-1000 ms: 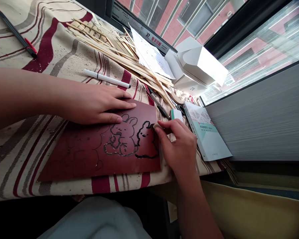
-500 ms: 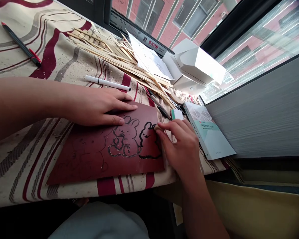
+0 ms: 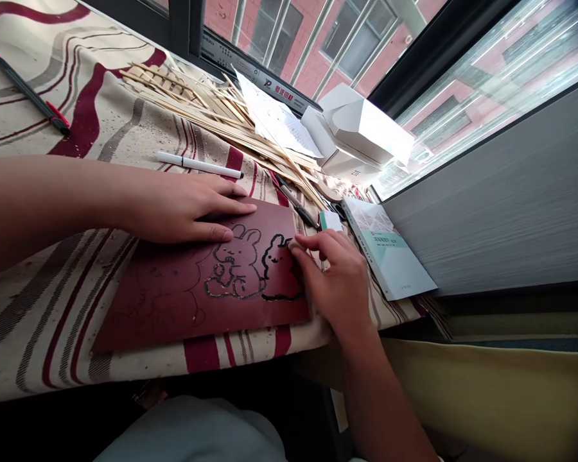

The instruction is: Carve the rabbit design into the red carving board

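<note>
A dark red board lies on the striped cloth, with rabbit figures outlined in black on its right half. My left hand lies flat on the board's upper edge, fingers stretched out, pressing it down. My right hand is at the board's right edge with its fingers pinched on a small pale tool, whose tip touches the black outline of the right-hand figure.
A white marker lies just above my left hand. A red and black pen is far left. Thin wooden strips, papers, white boxes and a pale book crowd the right, by the window. The table edge runs below the board.
The view has shifted slightly. My right hand has edged a little left along the black outline with the tool. My left hand stays flat on the board.
</note>
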A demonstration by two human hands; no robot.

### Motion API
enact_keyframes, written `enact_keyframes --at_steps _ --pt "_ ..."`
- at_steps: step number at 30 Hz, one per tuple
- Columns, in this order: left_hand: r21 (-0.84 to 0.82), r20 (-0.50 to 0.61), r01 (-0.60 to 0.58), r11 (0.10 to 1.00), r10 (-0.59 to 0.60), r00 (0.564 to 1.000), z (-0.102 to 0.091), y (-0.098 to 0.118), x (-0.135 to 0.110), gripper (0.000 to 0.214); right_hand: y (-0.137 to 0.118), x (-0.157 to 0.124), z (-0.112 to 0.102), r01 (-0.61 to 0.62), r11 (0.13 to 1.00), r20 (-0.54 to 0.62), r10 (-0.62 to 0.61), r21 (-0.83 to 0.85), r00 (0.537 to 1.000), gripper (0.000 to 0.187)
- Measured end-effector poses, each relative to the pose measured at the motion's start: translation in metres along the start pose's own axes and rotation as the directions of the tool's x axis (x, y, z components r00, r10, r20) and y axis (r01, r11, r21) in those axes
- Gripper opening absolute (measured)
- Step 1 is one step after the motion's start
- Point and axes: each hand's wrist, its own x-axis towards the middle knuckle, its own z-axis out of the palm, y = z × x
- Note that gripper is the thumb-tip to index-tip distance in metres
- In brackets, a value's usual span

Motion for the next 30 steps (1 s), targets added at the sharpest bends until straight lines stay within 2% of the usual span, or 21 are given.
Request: enact_keyframes --at_steps 5,8,12,16,19,24,27,30 --pt "-0.040 -0.022 -0.024 0.999 0.023 0.999 0.006 -0.007 0.000 0.078 0.003 0.001 -0.002 0.051 0.998 0.026 -0.052 0.045 0.998 0.006" --pt "-0.050 -0.038 -0.019 0.999 0.017 0.999 0.006 -0.006 0.001 0.078 0.005 0.000 -0.002 0.034 0.999 -0.012 -0.034 0.006 0.999 0.007" --pt "-0.037 0.004 0.019 0.999 -0.019 1.000 0.002 -0.002 0.001 0.077 0.004 0.000 0.000 0.073 0.997 0.012 -0.073 0.027 0.997 0.005" --pt "-0.014 0.008 0.022 1.000 -0.022 1.000 0.001 -0.002 0.001 0.080 0.000 0.001 0.001 0.061 0.997 -0.009 -0.061 -0.042 0.998 0.005" --pt "0.003 0.029 0.025 1.000 -0.025 0.999 0.001 -0.003 0.001 0.080 0.001 -0.001 -0.001 0.068 0.997 0.022 -0.068 0.027 0.997 0.008" --pt "-0.007 0.023 0.033 0.999 -0.033 0.999 -0.003 0.001 0.000 0.078 0.012 -0.003 0.000 -0.037 0.999 -0.006 0.037 0.001 0.999 0.007" --pt "-0.019 0.032 0.037 0.999 -0.037 0.999 -0.003 0.003 0.000 0.080 0.013 -0.004 0.000 -0.038 0.997 0.006 0.038 0.070 0.999 0.008" --pt "-0.018 0.014 0.024 1.000 -0.024 1.000 0.001 -0.002 0.001 0.081 0.012 -0.005 -0.001 -0.047 0.996 0.000 0.048 0.072 0.999 0.008"
